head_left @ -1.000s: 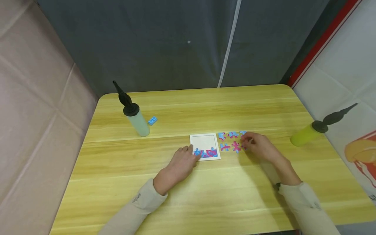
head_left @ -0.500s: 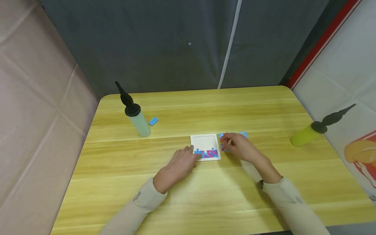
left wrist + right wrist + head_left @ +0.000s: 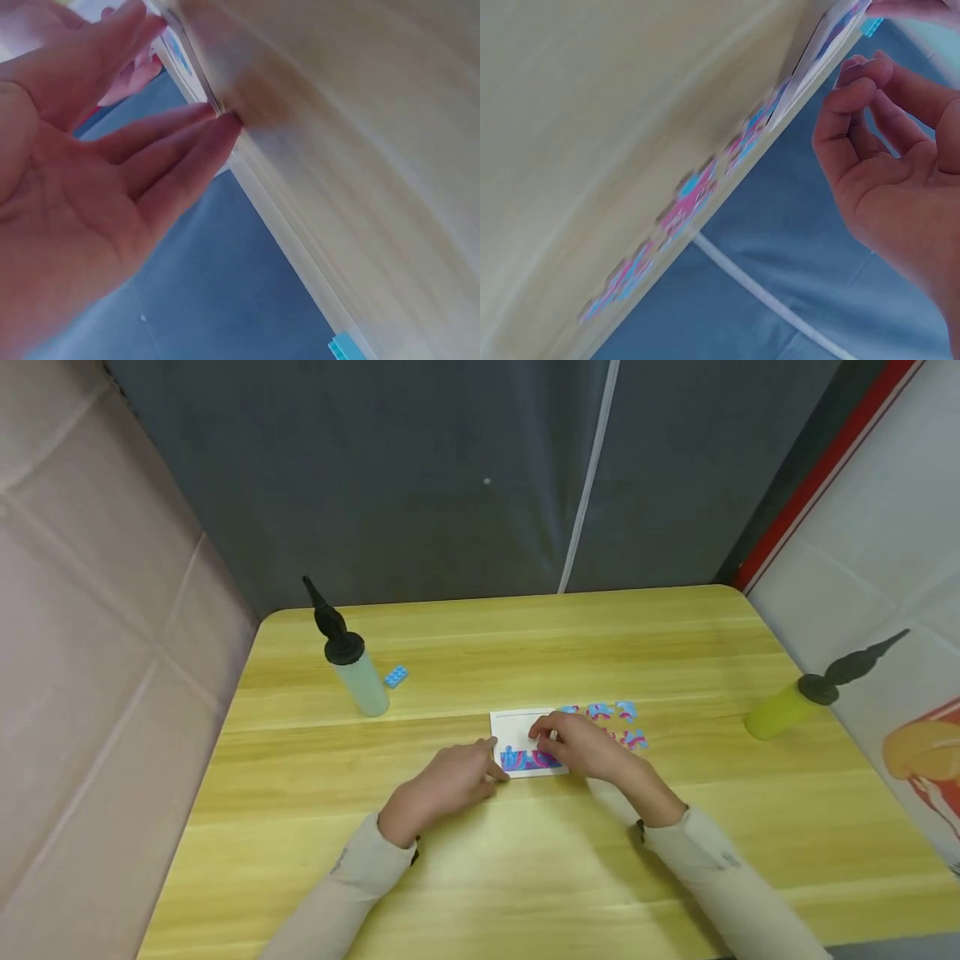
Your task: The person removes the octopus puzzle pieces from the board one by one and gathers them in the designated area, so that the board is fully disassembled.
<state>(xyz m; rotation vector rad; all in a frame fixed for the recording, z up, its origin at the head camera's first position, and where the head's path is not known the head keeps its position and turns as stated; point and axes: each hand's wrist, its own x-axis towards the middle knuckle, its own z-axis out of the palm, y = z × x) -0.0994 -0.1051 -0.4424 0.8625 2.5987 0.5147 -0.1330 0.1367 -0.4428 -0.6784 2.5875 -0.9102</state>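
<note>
A white square puzzle tray [image 3: 513, 727] lies on the table, with joined blue, pink and purple puzzle pieces [image 3: 519, 761] along its near edge. My left hand [image 3: 448, 778] rests at the tray's left side. Its extended fingers touch the edge and the thumb lies by the near left corner. Over the right part of the tray is my right hand [image 3: 588, 747]. In the right wrist view, its thumb and index finger pinch a small thin puzzle piece [image 3: 859, 66], mostly covered by the fingertips. Several loose puzzle pieces [image 3: 600, 711] lie right of the tray, some hidden behind the right hand.
A pale green pump bottle [image 3: 363, 685] with a black top stands at the left, beside a blue toy brick [image 3: 396, 677]. A yellow-green pump bottle [image 3: 780, 711] stands at the right. A dark curtain [image 3: 375, 485] hangs behind the wooden table [image 3: 480, 885].
My right hand has moved left from the loose pieces to above the tray. The left hand's finger and thumb have shifted off the placed pieces to the tray's left edge and corner.
</note>
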